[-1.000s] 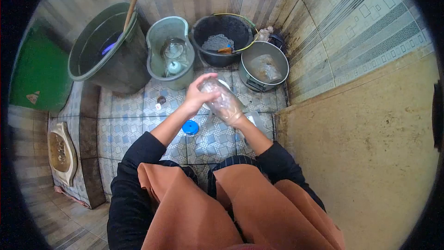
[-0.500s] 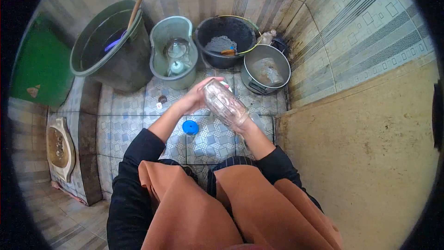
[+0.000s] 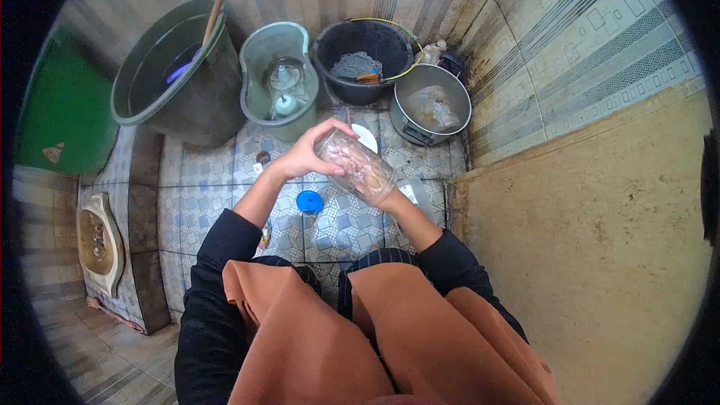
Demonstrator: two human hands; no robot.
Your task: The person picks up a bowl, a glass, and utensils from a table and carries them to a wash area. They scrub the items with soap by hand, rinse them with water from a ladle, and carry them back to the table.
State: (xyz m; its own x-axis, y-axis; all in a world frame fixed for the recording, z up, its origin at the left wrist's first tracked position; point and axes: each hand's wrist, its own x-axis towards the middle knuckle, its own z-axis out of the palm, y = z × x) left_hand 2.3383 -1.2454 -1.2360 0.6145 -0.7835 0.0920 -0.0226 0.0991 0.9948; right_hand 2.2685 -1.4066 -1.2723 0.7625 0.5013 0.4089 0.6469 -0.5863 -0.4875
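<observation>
A clear jar (image 3: 358,169) is held tilted in front of me, above the tiled floor. My left hand (image 3: 311,154) wraps its thumb and fingers around the jar's base end. Pushed in through the mouth, my right hand (image 3: 375,180) shows through the wall with its fingers bunched together; whether they hold something inside I cannot make out. On the floor below lies a round blue lid (image 3: 310,202). Behind the jar a white round dish (image 3: 365,137) is partly hidden. A pale see-through container (image 3: 412,193) sits by my right wrist.
Along the back wall stand a large grey-green bin (image 3: 195,105) with a wooden stick (image 3: 222,0), a pale green tub (image 3: 281,127), a black basin (image 3: 364,94) and a metal pot (image 3: 431,133). A squat toilet (image 3: 112,255) is at left, a low wall (image 3: 570,217) at right.
My left hand has shifted its grip, with the thumb now across the jar's near side. The jar has moved slightly left, and more of the white dish and pale container shows.
</observation>
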